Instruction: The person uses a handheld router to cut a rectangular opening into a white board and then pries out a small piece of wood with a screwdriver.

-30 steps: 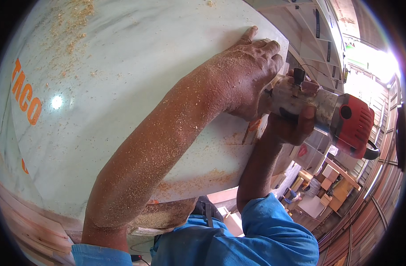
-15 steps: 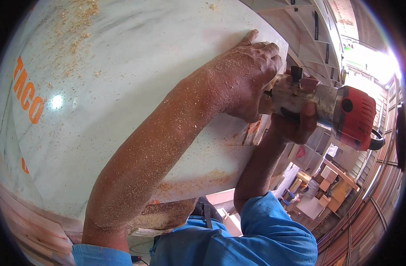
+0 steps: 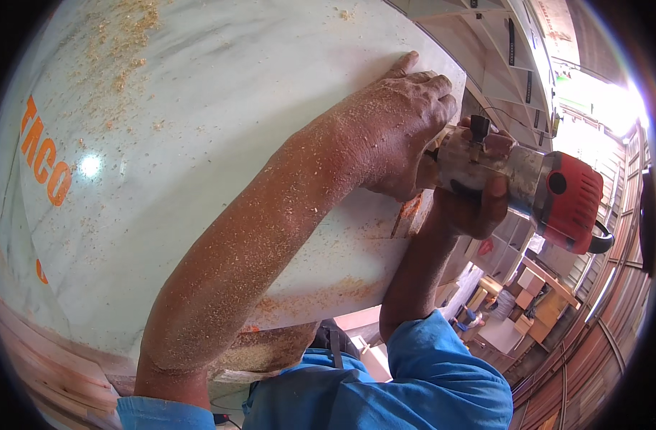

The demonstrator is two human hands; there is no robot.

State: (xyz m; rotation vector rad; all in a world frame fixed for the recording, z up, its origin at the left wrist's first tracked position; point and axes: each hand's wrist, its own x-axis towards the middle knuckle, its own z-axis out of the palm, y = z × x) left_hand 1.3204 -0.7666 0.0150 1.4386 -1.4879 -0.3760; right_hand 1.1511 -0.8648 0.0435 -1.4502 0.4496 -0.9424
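Note:
A white marbled panel (image 3: pixel 185 93) with orange printing and scattered sawdust fills much of the view. My left hand (image 3: pixel 392 136) lies on it at the right edge, fingers spread, the lower ones bent, its thumb side against the tool's base. My right hand (image 3: pixel 471 211) is wrapped round the barrel of a router (image 3: pixel 525 175) with a red motor cap and black knob, held sideways at that edge. The router's bit and much of its base are hidden behind my left hand.
White shelving (image 3: pixel 510 50) stands beyond the panel's edge, beside a bright opening. Below right are stacked boards and boxes (image 3: pixel 500 333) and a small figure, possibly a person (image 3: pixel 471 319). Timber (image 3: pixel 49 344) lies at the lower left, and corrugated metal lines the far right.
My left fingers have shifted slightly down along the edge. The router's motor end rose a little half a second ago and is now lower again.

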